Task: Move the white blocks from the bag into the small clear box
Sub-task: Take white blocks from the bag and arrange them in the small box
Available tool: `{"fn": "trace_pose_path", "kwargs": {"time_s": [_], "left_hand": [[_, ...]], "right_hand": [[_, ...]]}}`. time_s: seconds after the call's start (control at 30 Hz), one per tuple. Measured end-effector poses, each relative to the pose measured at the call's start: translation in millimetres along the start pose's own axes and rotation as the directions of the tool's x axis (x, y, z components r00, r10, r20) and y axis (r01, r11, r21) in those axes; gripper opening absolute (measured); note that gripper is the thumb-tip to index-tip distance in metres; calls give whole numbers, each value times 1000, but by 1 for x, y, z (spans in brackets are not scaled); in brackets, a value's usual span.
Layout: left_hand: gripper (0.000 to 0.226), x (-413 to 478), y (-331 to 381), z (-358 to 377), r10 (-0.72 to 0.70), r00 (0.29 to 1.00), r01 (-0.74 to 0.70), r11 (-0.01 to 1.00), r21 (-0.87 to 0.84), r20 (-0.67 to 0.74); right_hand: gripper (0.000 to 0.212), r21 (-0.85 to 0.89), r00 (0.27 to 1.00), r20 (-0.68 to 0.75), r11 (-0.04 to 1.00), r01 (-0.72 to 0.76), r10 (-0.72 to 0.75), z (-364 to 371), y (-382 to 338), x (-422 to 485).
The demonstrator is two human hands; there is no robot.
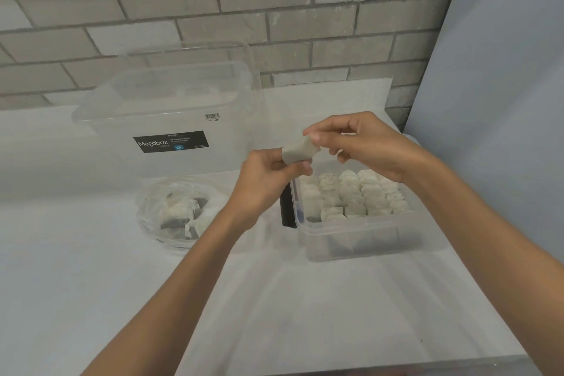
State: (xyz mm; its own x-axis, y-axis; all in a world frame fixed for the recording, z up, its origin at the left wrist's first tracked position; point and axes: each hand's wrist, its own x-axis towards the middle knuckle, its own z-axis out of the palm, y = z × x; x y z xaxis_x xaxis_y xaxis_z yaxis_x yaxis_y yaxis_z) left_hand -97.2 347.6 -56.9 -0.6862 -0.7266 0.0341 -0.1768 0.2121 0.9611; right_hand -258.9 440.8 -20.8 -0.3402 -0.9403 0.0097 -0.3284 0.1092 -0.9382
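Currently, grip: my left hand (pixel 268 180) and right hand (pixel 363 143) both pinch one white block (pixel 300 151).
block: above the small clear box (pixel 366 243), over its far-left corner.
bag (pixel 152 223): left of the box, more blocks (pixel 178 210) inside.
step: mid-transfer, I'd say.
next: needs a free slot; the box looks nearly full.

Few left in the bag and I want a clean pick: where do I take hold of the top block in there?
Pinch the top block across its two short sides, coming straight down from above. The bag seems to lie open upward with its plastic slumped at the sides, so a side approach would likely snag it.
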Motion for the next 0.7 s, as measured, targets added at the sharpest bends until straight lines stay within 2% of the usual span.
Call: {"fn": "trace_pose_path", "kwargs": {"time_s": [0.1,0.2,0.27,0.33,0.43,0.53,0.7], "left_hand": [[8,-1,3,-1,5,999,-2,997,-76,39],[13,-1,3,-4,16,995,-12,999,-49,96],[17,-1,1,-8,16,998,-15,1000,-19,62],[19,1,-2,-15,4,1000,-4,1000,2,-9],[16,1,-5,-23,-6,997,6,1000,-3,-72],[13,1,-7,-26,-10,996,10,1000,-1,-84],[12,-2,-11,-27,-26,996,25,1000,-11,-81]], "right_hand": [[15,-6,998,16,998,60,-60,1,1,1],[5,-1,998,-26,999,49,-49,-2,3,5],[6,-64,999,-42,998,7,-9,-7,7,9],[6,-205,998,-33,977,-66,60,-9,15,14],[5,-374,981,67,916,-143,180,0,29,23],[10,-488,941,193,859,-154,278,17,39,31],[17,-611,911,266,786,-92,314,38,51,41]]}}
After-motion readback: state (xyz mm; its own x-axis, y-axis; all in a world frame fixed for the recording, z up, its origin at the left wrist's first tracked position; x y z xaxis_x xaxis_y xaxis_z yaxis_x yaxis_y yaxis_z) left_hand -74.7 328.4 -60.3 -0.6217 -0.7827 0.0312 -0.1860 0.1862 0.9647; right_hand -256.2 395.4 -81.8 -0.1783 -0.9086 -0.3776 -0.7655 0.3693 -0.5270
